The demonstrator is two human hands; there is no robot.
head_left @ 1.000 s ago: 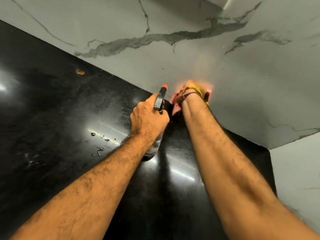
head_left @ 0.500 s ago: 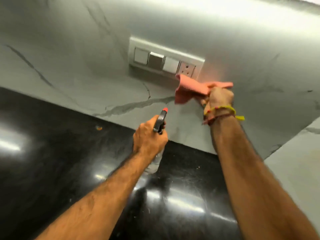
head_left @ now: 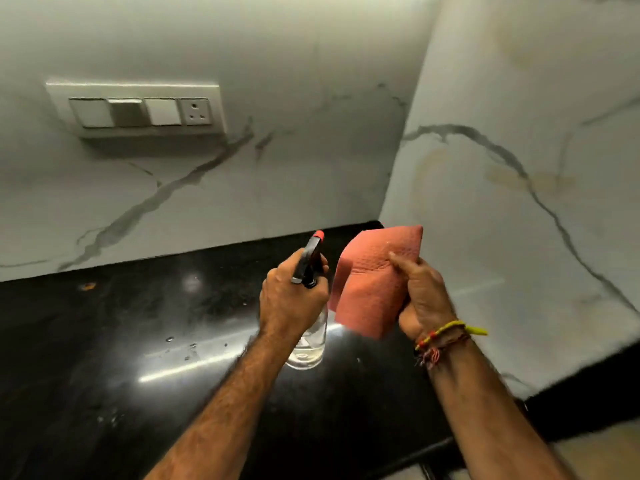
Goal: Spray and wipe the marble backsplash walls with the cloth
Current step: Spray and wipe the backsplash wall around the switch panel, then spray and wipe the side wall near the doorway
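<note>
Marble backsplash walls (head_left: pixel 311 168) meet in a corner above the glossy black tabletop (head_left: pixel 104 341), with a switch panel (head_left: pixel 138 110) on the left wall. My left hand (head_left: pixel 291 299) has its fingers wrapped round the clear spray bottle (head_left: pixel 310 337), the red-tipped nozzle pointing toward the corner. My right hand (head_left: pixel 420 292) grips the folded pink cloth (head_left: pixel 370 285) in front of the right-hand wall, apart from the marble. Thread bracelets (head_left: pixel 443 337) circle that wrist. Water droplets (head_left: pixel 187 348) dot the tabletop.
</note>
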